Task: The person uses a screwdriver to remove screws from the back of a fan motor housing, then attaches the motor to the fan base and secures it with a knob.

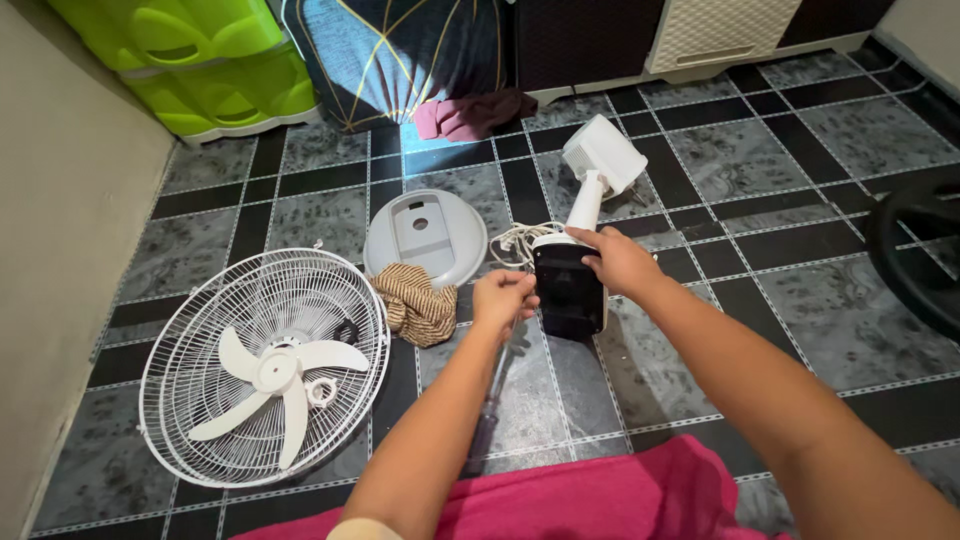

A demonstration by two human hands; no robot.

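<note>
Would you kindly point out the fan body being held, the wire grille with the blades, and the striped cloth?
fan body [568,290]: head view, on its dark front panel.
wire grille [200,330]: head view, on its left wires.
striped cloth [418,305]: head view, on its crumpled middle.

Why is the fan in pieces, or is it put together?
In pieces. The grille with blades lies flat on the floor, apart from the round base.
</note>
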